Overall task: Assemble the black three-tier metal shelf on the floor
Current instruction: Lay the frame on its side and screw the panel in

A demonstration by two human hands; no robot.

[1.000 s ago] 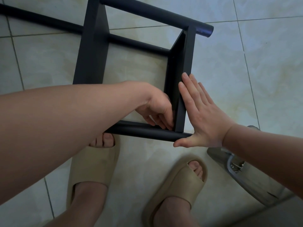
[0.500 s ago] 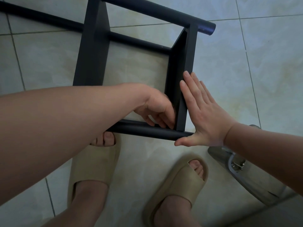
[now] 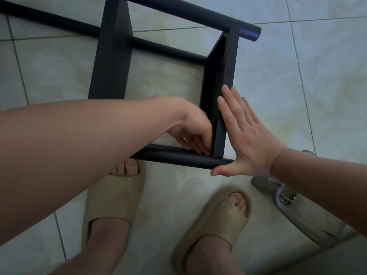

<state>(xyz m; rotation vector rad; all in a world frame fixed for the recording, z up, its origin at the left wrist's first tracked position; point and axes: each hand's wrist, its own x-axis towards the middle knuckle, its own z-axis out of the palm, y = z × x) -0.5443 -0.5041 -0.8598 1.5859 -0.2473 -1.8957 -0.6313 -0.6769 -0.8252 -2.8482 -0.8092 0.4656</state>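
The pale tiled floor [image 3: 317,76] fills the view. The black metal shelf [image 3: 111,62] lies on its side on it, taking up the upper centre of the frame. Two flat tier panels stand on edge, a wide left panel [image 3: 109,80] and a narrower right panel [image 3: 224,72]. Round tubes join them: an upper tube [image 3: 178,10] ending at the upper right, and a near tube [image 3: 174,156] across the middle.

The left forearm [image 3: 79,139] reaches in from the left edge. The left hand [image 3: 195,128] is bent down inside the corner where the right panel meets the near tube, fingers curled against the panel's inner face; whether they pinch anything I cannot tell. The right hand [image 3: 250,139] is flat with straight fingers pressed on the panel's outer face, its thumb [image 3: 222,169] at the near tube's end.

Two beige slippers [image 3: 111,201] stand at the bottom, with a grey metal object [image 3: 288,199] at the lower right.
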